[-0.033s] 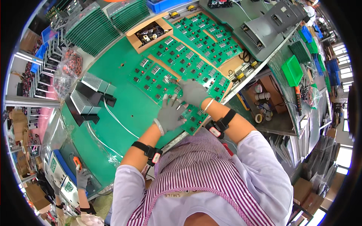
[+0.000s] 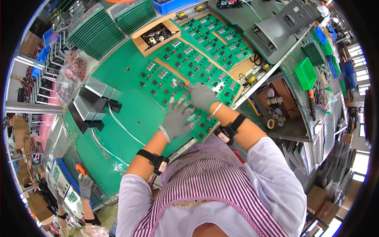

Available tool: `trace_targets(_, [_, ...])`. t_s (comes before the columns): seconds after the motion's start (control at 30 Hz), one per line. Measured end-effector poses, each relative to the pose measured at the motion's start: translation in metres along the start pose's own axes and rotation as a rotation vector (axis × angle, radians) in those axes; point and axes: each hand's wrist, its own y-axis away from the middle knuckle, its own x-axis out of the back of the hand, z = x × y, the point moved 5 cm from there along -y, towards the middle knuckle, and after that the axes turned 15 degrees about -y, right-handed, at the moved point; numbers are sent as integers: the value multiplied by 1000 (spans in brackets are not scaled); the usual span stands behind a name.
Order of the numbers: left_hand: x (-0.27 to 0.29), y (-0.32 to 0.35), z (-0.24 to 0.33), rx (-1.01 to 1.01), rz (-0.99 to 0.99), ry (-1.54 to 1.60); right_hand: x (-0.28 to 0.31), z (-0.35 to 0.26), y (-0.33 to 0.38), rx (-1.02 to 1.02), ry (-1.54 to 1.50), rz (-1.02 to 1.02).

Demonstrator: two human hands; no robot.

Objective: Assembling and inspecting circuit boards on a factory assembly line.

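Note:
A panel of green circuit boards [image 2: 156, 85] with small digit displays and dark parts lies on the green bench top. My left hand [image 2: 177, 120], in a grey glove, rests over its near left edge with fingers spread. Beside it, my right hand [image 2: 203, 97], also gloved in grey, reaches down onto the panel. Its fingers are drawn together next to a small whitish part [image 2: 175, 82]; whatever is between the fingertips is hidden. A second board panel [image 2: 197, 63] lies directly behind, and a third [image 2: 223, 43] farther back.
An open cardboard box [image 2: 156, 35] of small parts stands behind the panels. Metal heat sinks [image 2: 87, 104] with white wires lie at left. Stacked boards [image 2: 96, 33] fill the back left. Another person's gloved hand [image 2: 85, 185] is at the lower left, near an orange-handled tool [image 2: 81, 170].
My left hand has shifted slightly left. My right hand stays at nearly the same spot on the panel. The other person's hand has moved slightly.

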Motion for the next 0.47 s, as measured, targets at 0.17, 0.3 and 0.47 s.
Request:
trace_targets(0.17, [8,-1,-74,266,18,-222,-8,4,-24,-112,-8,-12])
trace_targets(0.3, [-11,-3,-92,248,-174,-320,-11,10,-33,-177,-39,-93])
trace_targets(0.47, [-26,3,-97,271,-212,-263,-10,10,-36,-236,-27,-232])
